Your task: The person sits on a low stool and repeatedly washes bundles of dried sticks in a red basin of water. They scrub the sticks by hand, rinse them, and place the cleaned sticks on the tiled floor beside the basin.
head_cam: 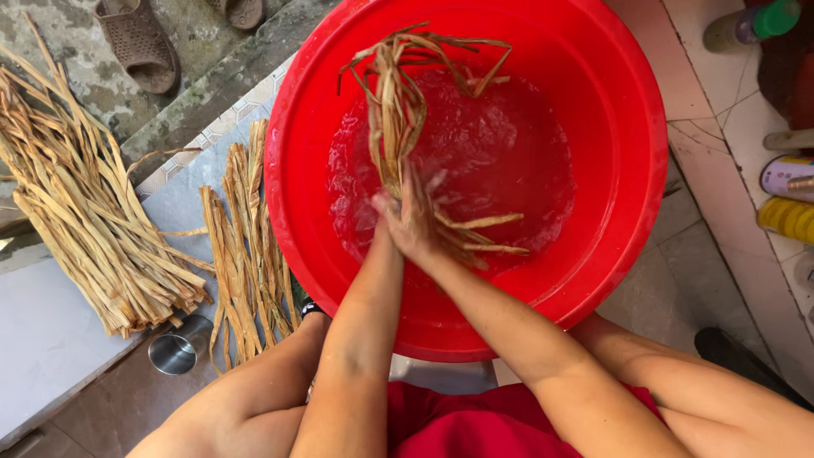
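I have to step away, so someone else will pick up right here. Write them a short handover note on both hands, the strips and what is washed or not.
Left hand and right hand: both closed together around one bundle of dried leaf strips, held over the water in the red plastic basin.
Strips: that bundle's lower ends look wet. A small pile lies on the floor beside the basin, a larger pile further left, near a small metal cup.
Done: cannot tell which pile has been rinsed.
Left: probably the bundle in hand, and possibly the larger pile.
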